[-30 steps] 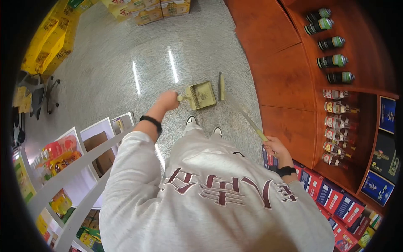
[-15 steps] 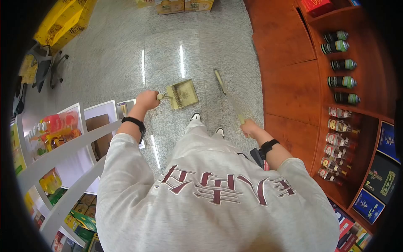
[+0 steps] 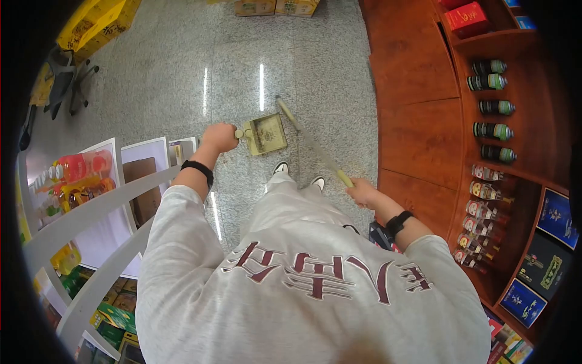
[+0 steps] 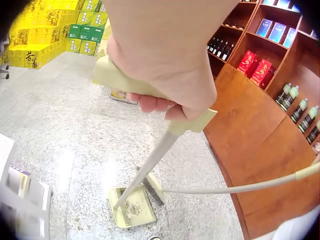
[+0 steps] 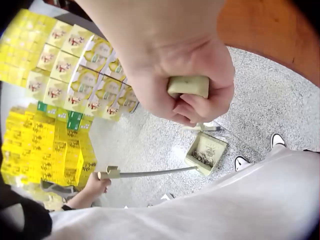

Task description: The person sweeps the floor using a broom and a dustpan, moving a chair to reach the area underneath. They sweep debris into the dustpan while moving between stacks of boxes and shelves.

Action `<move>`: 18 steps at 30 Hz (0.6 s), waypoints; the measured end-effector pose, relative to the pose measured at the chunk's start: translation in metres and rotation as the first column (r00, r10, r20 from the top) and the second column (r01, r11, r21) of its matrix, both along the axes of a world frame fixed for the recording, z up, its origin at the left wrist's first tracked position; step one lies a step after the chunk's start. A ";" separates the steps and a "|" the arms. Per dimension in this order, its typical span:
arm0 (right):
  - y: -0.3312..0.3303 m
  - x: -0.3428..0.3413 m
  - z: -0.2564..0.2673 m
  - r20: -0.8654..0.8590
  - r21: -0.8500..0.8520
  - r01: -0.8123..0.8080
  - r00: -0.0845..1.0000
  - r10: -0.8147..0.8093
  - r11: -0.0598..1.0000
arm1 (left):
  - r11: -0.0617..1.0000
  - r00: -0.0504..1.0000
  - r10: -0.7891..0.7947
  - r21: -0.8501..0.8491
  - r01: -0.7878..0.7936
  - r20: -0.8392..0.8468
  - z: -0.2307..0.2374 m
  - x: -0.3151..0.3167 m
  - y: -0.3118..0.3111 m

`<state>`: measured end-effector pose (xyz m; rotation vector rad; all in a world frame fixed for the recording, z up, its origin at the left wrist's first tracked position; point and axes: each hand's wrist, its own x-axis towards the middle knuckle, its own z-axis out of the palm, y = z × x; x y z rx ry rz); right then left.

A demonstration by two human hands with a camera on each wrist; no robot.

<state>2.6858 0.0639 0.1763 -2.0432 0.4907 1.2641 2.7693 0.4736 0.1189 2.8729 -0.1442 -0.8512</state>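
Note:
The left hand (image 4: 165, 65) has its fingers curled round the pale green handle of a long-handled dustpan (image 4: 142, 212). In the head view the dustpan (image 3: 268, 134) stands on the floor ahead of the shoes, left hand (image 3: 219, 138) at its left. Dark debris (image 5: 201, 159) lies in the pan in the right wrist view. The right hand (image 5: 185, 85) grips the end of a broom's handle; in the head view this hand (image 3: 362, 192) is right of the shoes. The broom head (image 3: 288, 114) is beside the pan's upper right edge, and in the left wrist view the broom head (image 4: 156, 189) is beside the pan.
Wooden cabinets (image 3: 418, 133) with shelved bottles and boxes run along the right. White shelving (image 3: 103, 236) with drinks stands close on the left. An office chair (image 3: 63, 82) and yellow cartons (image 3: 100, 27) are at the upper left. Specks lie on the floor near the dustpan.
The broom head has swung left from the pan's right side to its upper right edge. The right hand has moved left. The dustpan and left hand sit further left in view, as the view itself has shifted.

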 end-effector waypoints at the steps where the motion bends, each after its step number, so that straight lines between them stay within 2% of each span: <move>1: 0.001 -0.001 -0.015 0.001 -0.003 -0.004 1.000 0.004 1.000 | 1.000 1.000 0.009 -0.002 -0.009 -0.002 0.001 0.000 -0.001; 3: 0.004 -0.003 -0.061 0.047 -0.121 -0.260 0.962 0.267 0.958 | 1.000 1.000 0.020 0.000 -0.020 -0.002 -0.001 -0.001 -0.001; 7: 0.021 -0.002 -0.071 -0.046 -0.112 -0.235 0.972 0.231 0.966 | 0.999 0.999 0.038 -0.026 -0.039 -0.009 -0.008 -0.002 0.002; 9: 0.011 0.003 -0.060 -0.188 0.132 0.034 0.982 -0.009 0.991 | 0.999 0.999 0.044 -0.029 -0.044 -0.007 -0.005 -0.003 0.000; 10: 0.000 0.006 -0.051 -0.188 0.130 0.028 0.982 -0.003 0.991 | 0.999 0.999 0.039 -0.015 -0.040 -0.036 0.000 -0.001 -0.001; 12: -0.020 0.015 -0.029 -0.299 0.254 0.290 0.931 -0.210 0.923 | 0.999 0.997 0.048 -0.003 -0.049 -0.064 0.002 0.000 -0.001; 13: -0.017 0.014 -0.016 -0.299 0.254 0.280 0.933 -0.200 0.926 | 0.999 0.996 0.049 -0.003 -0.050 -0.071 0.001 -0.001 -0.001; 15: -0.014 0.008 0.005 -0.075 0.031 -0.046 0.996 0.048 0.998 | 0.998 0.995 0.061 0.000 -0.061 -0.080 0.003 -0.001 0.000; 16: -0.018 0.004 -0.005 -0.077 0.033 -0.053 0.995 0.056 0.998 | 0.998 0.995 0.062 -0.002 -0.062 -0.073 0.006 -0.002 -0.001; 17: -0.024 -0.001 -0.025 0.084 -0.048 -0.236 0.967 0.239 0.971 | 0.998 0.996 0.061 -0.004 -0.061 -0.066 0.007 -0.003 -0.002; 18: -0.021 0.000 -0.027 0.226 -0.155 -0.394 0.879 0.421 0.906 | 0.998 0.996 0.066 -0.002 -0.066 -0.067 0.006 -0.003 -0.003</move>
